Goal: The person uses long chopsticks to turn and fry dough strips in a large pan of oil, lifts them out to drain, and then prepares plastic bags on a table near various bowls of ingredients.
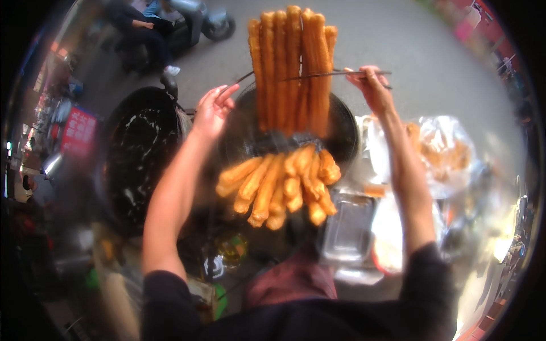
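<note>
Several long golden fried dough sticks [294, 72] stand side by side above a round dark wire-mesh basket [347, 123]. My right hand [375, 87] grips a pair of long thin chopsticks [315, 76]; one crosses in front of the dough sticks, the other runs behind. On the opposite side, my left hand [215, 106] pinches a thin dark rod [243, 77], whose far end is hidden behind the dough. A second pile of fried dough sticks [277, 183] lies fanned out nearer my body, with its cut or rounded ends facing me.
A large black wok of oil [140, 157] sits at the left. To the right are a clear plastic tray [349, 226], white bags [375, 149] and a clear bag of fried food [448, 149]. Beyond, a person [145, 30] sits on a scooter [187, 21] on the road.
</note>
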Demonstrator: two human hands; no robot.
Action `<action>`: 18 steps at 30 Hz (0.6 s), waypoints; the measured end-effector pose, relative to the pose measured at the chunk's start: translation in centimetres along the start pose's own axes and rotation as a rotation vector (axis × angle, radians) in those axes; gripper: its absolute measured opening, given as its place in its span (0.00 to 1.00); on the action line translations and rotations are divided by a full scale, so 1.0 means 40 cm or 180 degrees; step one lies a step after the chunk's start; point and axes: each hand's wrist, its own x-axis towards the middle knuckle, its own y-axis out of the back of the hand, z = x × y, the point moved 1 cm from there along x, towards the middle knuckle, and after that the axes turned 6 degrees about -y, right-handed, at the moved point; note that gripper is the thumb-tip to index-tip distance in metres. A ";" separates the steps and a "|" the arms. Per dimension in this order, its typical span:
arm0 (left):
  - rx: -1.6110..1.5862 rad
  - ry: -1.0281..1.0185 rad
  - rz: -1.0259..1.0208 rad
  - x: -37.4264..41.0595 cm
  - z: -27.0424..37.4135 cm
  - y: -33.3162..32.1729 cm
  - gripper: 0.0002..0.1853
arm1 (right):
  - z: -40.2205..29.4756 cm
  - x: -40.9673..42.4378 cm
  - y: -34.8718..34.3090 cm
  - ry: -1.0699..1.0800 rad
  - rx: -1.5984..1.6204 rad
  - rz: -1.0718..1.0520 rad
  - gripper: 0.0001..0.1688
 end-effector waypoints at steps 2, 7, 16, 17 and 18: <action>0.0086 0.0056 0.0012 -0.023 -0.030 0.004 0.11 | 0.038 -0.039 0.016 -0.0106 -0.0176 0.0171 0.14; 0.0425 0.0153 0.0120 -0.054 -0.023 -0.027 0.13 | 0.046 -0.143 0.132 -0.0315 -0.0450 0.0769 0.17; 0.0729 -0.0087 0.0387 -0.115 0.099 -0.055 0.15 | -0.083 -0.273 0.200 -0.0056 -0.0367 0.1072 0.16; 0.0828 -0.0148 0.0242 -0.125 0.119 -0.059 0.15 | -0.104 -0.289 0.195 -0.0021 -0.0435 0.1104 0.15; 0.0869 -0.0143 0.0129 -0.136 0.138 -0.090 0.15 | -0.130 -0.306 0.188 0.0020 -0.0495 0.1136 0.15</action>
